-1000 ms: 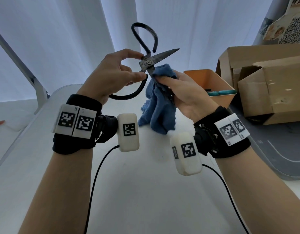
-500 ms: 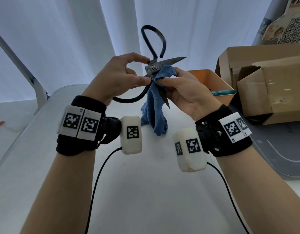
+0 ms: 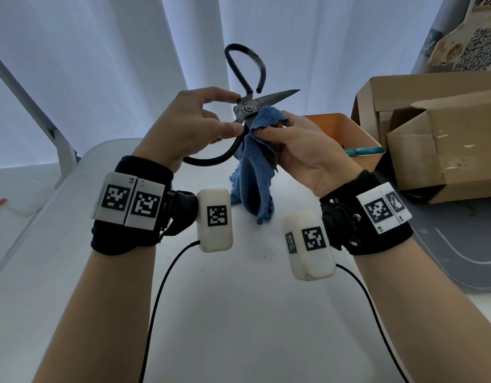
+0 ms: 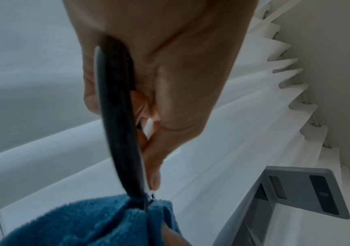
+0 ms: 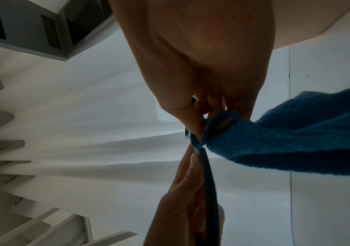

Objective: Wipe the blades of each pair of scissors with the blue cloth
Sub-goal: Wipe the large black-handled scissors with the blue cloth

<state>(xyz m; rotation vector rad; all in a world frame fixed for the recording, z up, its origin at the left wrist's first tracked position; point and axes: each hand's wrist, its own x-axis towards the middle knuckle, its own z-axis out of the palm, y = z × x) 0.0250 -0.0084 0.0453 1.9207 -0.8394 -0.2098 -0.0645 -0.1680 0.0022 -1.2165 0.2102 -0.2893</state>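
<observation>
Large black iron scissors [image 3: 248,107] are held up in front of me with their blades spread apart. My left hand [image 3: 194,125] pinches them at the pivot, thumb and forefinger on either side, one handle loop [image 4: 119,119] passing under the palm. The upper blade [image 3: 277,95] points right and is bare. My right hand [image 3: 299,145] grips the blue cloth [image 3: 255,172] folded round the lower blade near the pivot; only that blade's tip shows below the cloth. The rest of the cloth [image 5: 296,136] hangs down above the table.
An orange bin [image 3: 346,134] holding teal-handled scissors [image 3: 363,151] stands right of my hands. Cardboard boxes [image 3: 443,139] sit beyond it on a grey mat [image 3: 459,250]. The white table [image 3: 238,313] lies below. Curtains hang behind.
The scissors have been tipped and shifted to the right with the handle loop rising. My right hand with the cloth has slid up the lower blade toward the pivot.
</observation>
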